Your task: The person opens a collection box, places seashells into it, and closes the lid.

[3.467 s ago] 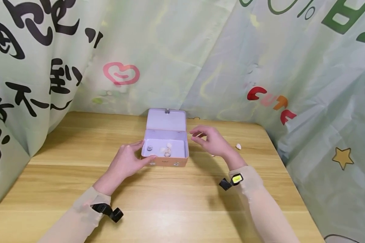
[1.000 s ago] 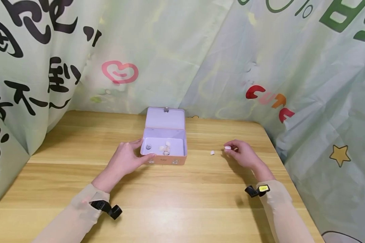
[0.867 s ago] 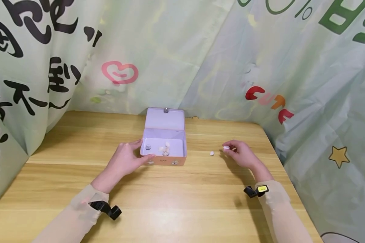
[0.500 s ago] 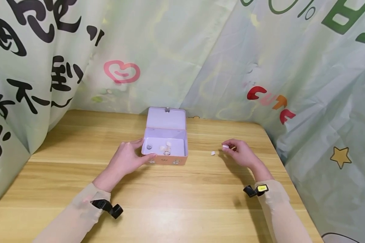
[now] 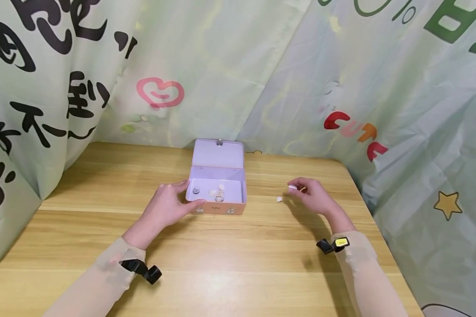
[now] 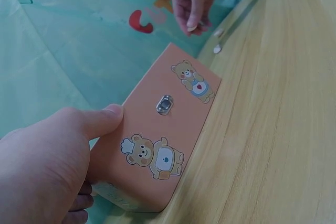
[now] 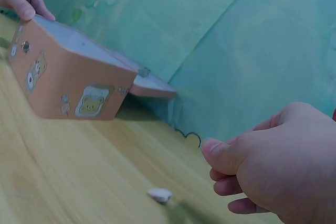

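Observation:
My left hand (image 5: 164, 206) grips the front left corner of a tin box (image 5: 224, 208), the thumb on its front rim and the fingers along its side. The box is orange with bear pictures outside and lilac inside; its hinged lid (image 5: 218, 154) stands raised at the back. In it lie a round greyish piece (image 5: 196, 190) and a few small pale pieces (image 5: 219, 196), too small to identify. Right of the box, my right hand (image 5: 313, 196) pinches a small white piece (image 5: 292, 187) above the table. Another small white piece (image 7: 160, 195), shell-like or stone-like, lies below it.
The wooden table (image 5: 222, 264) ends at a printed curtain (image 5: 222, 79) behind the box, with more curtain on both sides. Black wrist cameras sit on both sleeves. The right table edge (image 5: 374, 224) runs beyond my right hand.
My right hand has gone from beside the box to the right and picked up the outer white piece. It has since risen slightly and drifted left. My left hand keeps its hold.

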`<state>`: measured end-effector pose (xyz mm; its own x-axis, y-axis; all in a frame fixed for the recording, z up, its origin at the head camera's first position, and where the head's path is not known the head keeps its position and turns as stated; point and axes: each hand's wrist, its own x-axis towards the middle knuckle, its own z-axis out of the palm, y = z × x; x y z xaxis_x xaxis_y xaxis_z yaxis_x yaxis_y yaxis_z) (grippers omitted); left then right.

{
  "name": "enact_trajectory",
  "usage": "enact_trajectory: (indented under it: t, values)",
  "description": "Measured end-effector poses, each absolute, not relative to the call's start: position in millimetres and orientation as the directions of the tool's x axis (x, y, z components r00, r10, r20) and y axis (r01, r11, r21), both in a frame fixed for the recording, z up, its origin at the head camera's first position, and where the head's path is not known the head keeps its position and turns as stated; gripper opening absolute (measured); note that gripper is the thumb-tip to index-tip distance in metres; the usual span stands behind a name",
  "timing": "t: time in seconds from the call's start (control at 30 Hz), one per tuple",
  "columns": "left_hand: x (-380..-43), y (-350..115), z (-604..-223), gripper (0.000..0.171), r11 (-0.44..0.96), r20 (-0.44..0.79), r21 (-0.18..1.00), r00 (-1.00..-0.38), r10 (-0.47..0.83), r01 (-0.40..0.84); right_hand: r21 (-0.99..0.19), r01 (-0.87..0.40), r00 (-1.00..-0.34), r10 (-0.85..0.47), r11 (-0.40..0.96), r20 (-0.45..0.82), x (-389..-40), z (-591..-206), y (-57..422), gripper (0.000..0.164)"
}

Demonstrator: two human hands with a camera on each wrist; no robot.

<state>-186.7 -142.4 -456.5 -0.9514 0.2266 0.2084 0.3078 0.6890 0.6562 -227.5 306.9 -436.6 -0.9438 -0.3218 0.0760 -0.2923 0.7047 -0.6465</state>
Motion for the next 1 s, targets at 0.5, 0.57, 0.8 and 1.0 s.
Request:
enact_trajectory:
  t: [0.5,0.57,0.8,1.0]
  values:
    - [-186.0,-141.4,-456.1,0.085,0.675,0.220,0.663,-0.946,0.237,0.324,-0.654,-0.432,-0.879,-0.453,0.622,0.149,-247.8,-394.1,232.4,0.028]
    - [-186.7,-141.0,-455.6,0.085,0.676,0.217,0.663,-0.947,0.239,0.322,-0.659,-0.449,-0.865,-0.478,0.604,0.152,-251.8,-392.7,221.0,0.027]
    - [-187.0,-141.5,-453.4,0.086,0.687,0.210,0.655,-0.949,0.235,0.315,-0.658,-0.490,-0.829,-0.539,0.572,0.149,-263.5,-393.1,185.2,0.020]
    - [-186.9,-141.7,-453.7,0.088,0.700,0.216,0.642,-0.950,0.227,0.313,-0.663,-0.511,-0.802,-0.581,0.547,0.139,-267.6,-399.4,160.3,0.018]
